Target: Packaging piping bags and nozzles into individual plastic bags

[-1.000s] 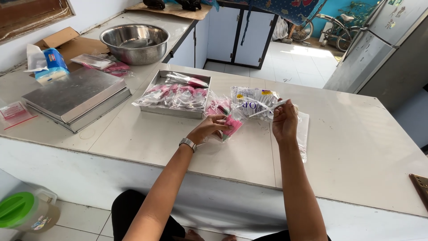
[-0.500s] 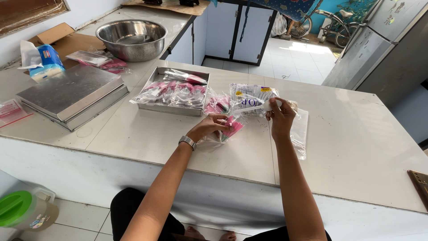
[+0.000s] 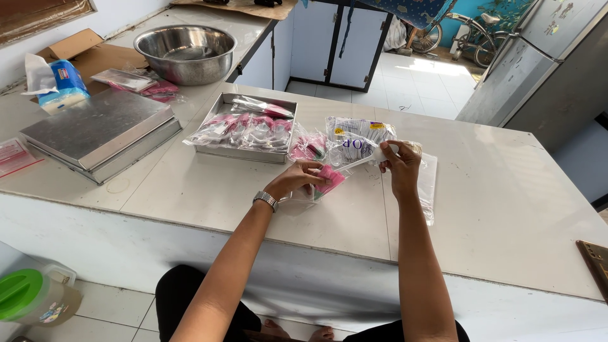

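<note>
Just left of frame centre on the counter (image 3: 494,209), the left hand (image 3: 297,180) pinches a small clear packet with pink filling (image 3: 326,180), likely light, limp and slippery, best gripped at its edge, while the right hand (image 3: 400,166) grips a white strip (image 3: 364,160).

Left arm: reaches forward from seven o'clock, forearm bare, a metal watch at the wrist.
Left hand (image 3: 296,180): palm down, fingers curled and pressing toward one o'clock.
Right arm: runs almost straight up from six o'clock.
Right hand (image 3: 400,166): raised, fingertips pinched together, pointing to eleven o'clock.
</note>
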